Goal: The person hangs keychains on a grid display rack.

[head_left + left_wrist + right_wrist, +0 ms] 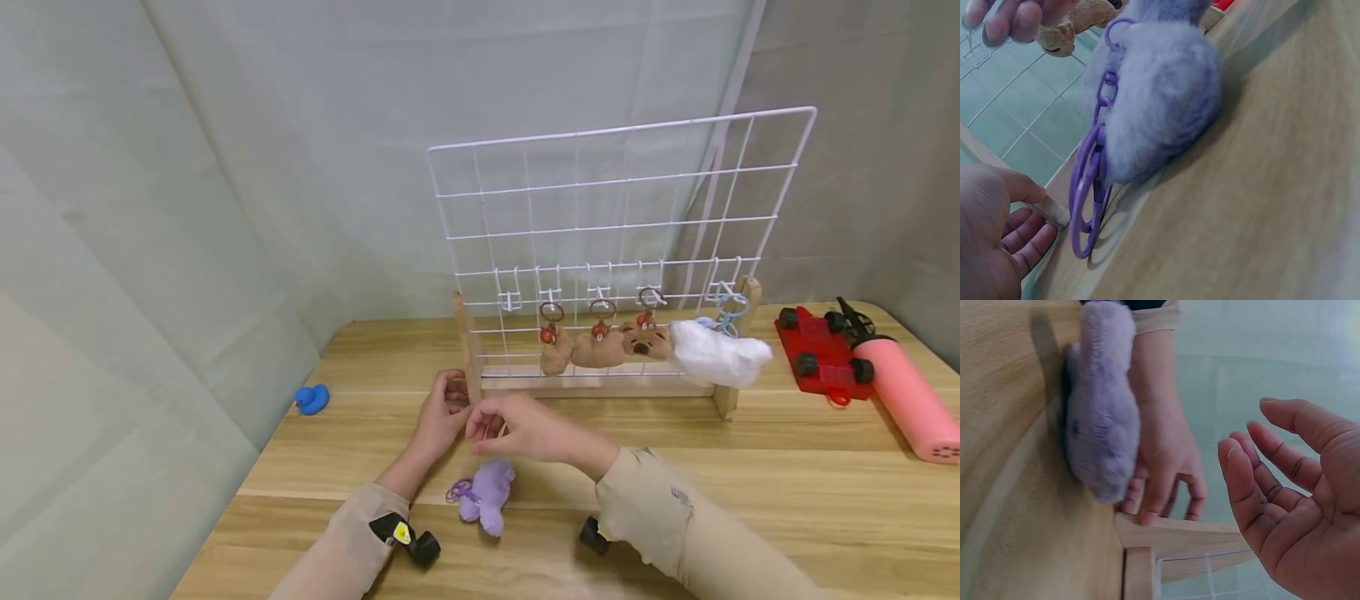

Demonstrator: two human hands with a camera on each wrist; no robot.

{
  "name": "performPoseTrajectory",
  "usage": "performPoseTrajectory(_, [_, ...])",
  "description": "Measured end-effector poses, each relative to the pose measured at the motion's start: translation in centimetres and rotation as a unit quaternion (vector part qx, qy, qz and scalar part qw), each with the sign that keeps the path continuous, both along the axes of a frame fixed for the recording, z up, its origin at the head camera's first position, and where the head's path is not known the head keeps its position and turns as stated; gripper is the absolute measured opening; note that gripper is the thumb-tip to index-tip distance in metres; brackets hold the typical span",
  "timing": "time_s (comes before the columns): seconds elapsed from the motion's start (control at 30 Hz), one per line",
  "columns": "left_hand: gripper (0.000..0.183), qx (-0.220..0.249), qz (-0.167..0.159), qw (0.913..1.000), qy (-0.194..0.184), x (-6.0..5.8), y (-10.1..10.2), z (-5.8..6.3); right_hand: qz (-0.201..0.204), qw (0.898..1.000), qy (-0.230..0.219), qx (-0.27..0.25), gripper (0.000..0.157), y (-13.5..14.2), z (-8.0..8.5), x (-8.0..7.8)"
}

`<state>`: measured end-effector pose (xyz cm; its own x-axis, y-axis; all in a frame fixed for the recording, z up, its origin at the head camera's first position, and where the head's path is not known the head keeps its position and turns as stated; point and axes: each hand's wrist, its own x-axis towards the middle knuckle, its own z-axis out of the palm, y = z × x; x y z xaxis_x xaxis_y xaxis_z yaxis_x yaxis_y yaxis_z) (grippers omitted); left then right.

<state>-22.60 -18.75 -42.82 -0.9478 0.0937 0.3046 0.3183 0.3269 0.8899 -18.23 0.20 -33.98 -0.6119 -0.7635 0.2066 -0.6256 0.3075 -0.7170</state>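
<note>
My left hand [441, 417] is beside the left wooden foot of a white wire grid rack [576, 185], its thumb touching the wood [1054, 211] and its fingers loosely bent. The right hand [517, 427] hovers in front of that foot, fingers loosely curled around nothing. On the table below lies a purple plush keychain [489, 493], also close up in the left wrist view, where its purple rings [1088, 194] show. From hooks on the rack hang brown plush keychains [598, 348] and a white plush keychain [718, 353]. The leftmost hook [510, 300] bears nothing.
A small blue duck [312, 399] sits near the table's left edge. To the right of the rack lie a red toy car [823, 350], a pink cylinder [917, 398] and a black object [855, 321]. Pale cloth [315, 125] hangs behind the table.
</note>
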Motion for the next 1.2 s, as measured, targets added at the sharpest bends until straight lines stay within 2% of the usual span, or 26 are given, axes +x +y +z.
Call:
performPoseTrajectory(0.17, [0.048,0.003,-0.003,0.9999,-0.011,0.3,0.0,0.6,0.009,1.0,-0.004,0.011,0.011,-0.9,-1.2,-0.2])
performPoseTrajectory(0.37, [0.049,0.009,-0.007,0.9999,-0.007,0.1,-0.2,0.0,0.023,0.999,-0.029,0.029,0.014,-2.0,-2.4,-0.4])
performPoseTrajectory(0.53, [0.049,0.01,-0.004,0.9998,-0.015,0.0,-0.1,0.0,0.013,0.998,-0.049,0.048,0.014,-2.7,-3.1,-0.3])
performPoseTrajectory(0.67, [0.049,0.008,-0.004,0.9997,-0.021,0.1,0.0,0.2,-0.002,0.996,-0.048,0.07,0.015,-3.2,-3.5,-0.2])
performPoseTrajectory(0.93, [0.046,-0.009,-0.016,0.9996,-0.02,2.0,0.5,3.0,-0.014,0.992,-0.039,0.116,0.02,-3.6,-3.6,0.0])
performPoseTrajectory(1.0, [0.046,-0.012,-0.016,0.9996,-0.022,2.2,0.6,3.3,-0.015,0.991,-0.031,0.128,0.02,-3.7,-3.5,0.1])
performPoseTrajectory(1.1, [0.046,-0.011,-0.016,0.9996,-0.022,2.1,0.6,3.2,-0.018,0.989,-0.02,0.144,0.022,-3.7,-3.4,0.1])
performPoseTrajectory(1.2, [0.047,-0.007,-0.013,0.9997,-0.022,1.3,0.4,2.2,-0.026,0.987,-0.014,0.159,0.022,-3.8,-3.4,0.1])
